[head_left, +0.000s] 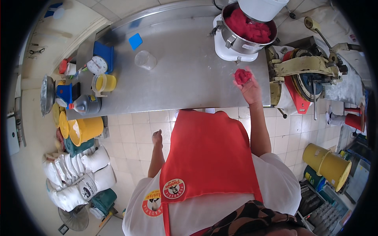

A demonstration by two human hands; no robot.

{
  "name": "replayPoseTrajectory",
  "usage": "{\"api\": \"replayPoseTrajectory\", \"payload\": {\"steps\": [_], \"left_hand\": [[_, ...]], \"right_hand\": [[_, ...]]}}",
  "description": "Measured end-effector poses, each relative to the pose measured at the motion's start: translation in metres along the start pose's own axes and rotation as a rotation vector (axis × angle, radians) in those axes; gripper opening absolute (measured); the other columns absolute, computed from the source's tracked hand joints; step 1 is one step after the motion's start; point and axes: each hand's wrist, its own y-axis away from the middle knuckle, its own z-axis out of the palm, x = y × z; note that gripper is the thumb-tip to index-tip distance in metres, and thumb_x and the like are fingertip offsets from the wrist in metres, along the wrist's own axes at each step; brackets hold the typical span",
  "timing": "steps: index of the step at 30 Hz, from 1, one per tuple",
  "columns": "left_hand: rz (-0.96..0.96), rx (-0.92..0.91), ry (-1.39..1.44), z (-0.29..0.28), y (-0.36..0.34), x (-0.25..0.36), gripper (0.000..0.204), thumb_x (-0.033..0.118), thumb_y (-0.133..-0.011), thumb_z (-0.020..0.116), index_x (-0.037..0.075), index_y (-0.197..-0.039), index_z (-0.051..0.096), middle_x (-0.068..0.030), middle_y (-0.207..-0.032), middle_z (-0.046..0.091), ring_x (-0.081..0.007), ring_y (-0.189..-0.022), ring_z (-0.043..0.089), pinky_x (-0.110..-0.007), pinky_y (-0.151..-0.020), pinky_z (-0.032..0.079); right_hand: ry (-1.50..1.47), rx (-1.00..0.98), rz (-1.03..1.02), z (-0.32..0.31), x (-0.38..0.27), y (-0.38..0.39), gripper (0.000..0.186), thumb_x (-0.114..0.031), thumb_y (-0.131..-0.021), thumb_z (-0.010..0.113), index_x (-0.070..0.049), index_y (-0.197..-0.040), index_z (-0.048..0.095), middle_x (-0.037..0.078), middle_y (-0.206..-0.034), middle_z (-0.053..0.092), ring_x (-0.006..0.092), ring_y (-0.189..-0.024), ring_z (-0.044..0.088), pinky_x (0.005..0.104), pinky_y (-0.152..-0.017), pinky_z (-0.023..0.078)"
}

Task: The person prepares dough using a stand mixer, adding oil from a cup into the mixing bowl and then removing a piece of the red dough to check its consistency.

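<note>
A small lump of deep pink dough (242, 76) rests in my right hand (251, 91), over the right part of the steel table (185, 74). The fingers curve round the lump from below and beside it. Just beyond stands a white mixer (236, 53). Its steel bowl (246, 46) is heaped with more of the same pink dough (252, 29). My left hand (157, 138) hangs low at my side, away from the table, with its fingers curled and no object showing in it.
On the table lie a blue scraper (135, 41), a clear plastic container (145, 60), a blue dial scale (103, 59) and a yellow-filled jug (105, 83). Right of the table stands a cream-and-red machine with levers (301, 70). Yellow buckets (87, 130) and white sacks (94, 181) stand at left.
</note>
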Motion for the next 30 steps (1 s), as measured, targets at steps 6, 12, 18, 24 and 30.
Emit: {"api": "replayPoseTrajectory", "payload": {"steps": [6, 12, 18, 24, 30], "left_hand": [[0.035, -0.038, -0.141, 0.001, 0.005, 0.011, 0.052, 0.037, -0.098, 0.073, -0.005, -0.128, 0.072, -0.0225, -0.126, 0.074, -0.0338, -0.122, 0.067, -0.044, -0.105, 0.051], [-0.023, -0.012, -0.034, -0.001, 0.004, 0.0, 0.053, 0.039, -0.098, 0.072, -0.005, -0.126, 0.073, -0.0224, -0.127, 0.074, -0.0347, -0.123, 0.067, -0.044, -0.105, 0.051], [-0.02, 0.03, -0.039, -0.005, -0.008, -0.029, 0.052, 0.04, -0.098, 0.073, -0.003, -0.127, 0.074, -0.0191, -0.118, 0.075, -0.0295, -0.104, 0.068, -0.042, -0.087, 0.053], [-0.062, -0.011, -0.082, -0.019, 0.009, -0.054, 0.05, 0.039, -0.098, 0.073, -0.002, -0.126, 0.074, -0.0176, -0.117, 0.075, -0.0286, -0.103, 0.068, -0.042, -0.087, 0.053], [-0.1, 0.11, 0.033, -0.036, 0.061, -0.077, 0.047, 0.038, -0.101, 0.067, -0.004, -0.119, 0.076, -0.0238, -0.125, 0.074, -0.0382, -0.118, 0.068, -0.046, -0.103, 0.051]], "right_hand": [[-0.288, 0.059, 0.235, -0.037, 0.018, -0.022, 0.057, -0.044, -0.108, 0.06, -0.001, -0.145, 0.055, 0.02, -0.13, 0.07, 0.0371, -0.117, 0.071, 0.0466, -0.094, 0.061], [0.287, 0.177, 0.147, -0.004, 0.05, -0.035, 0.037, -0.027, -0.102, 0.074, -0.001, -0.128, 0.065, 0.01, -0.105, 0.074, 0.0202, -0.08, 0.068, 0.0368, -0.067, 0.054], [1.285, 0.108, 0.174, 0.029, 0.075, -0.044, 0.038, -0.023, -0.097, 0.08, -0.007, -0.129, 0.067, 0.012, -0.108, 0.073, 0.0256, -0.088, 0.072, 0.0383, -0.074, 0.057], [2.167, -0.259, -0.25, 0.008, 0.104, -0.026, 0.079, -0.026, -0.094, 0.077, -0.012, -0.163, 0.041, 0.019, -0.164, 0.044, 0.0405, -0.153, 0.042, 0.0579, -0.124, 0.034], [2.04, -0.284, -0.346, -0.033, 0.109, 0.004, 0.096, -0.031, -0.094, 0.077, 0.002, -0.168, 0.024, 0.021, -0.174, 0.028, 0.0433, -0.163, 0.022, 0.0619, -0.13, 0.019]]}}
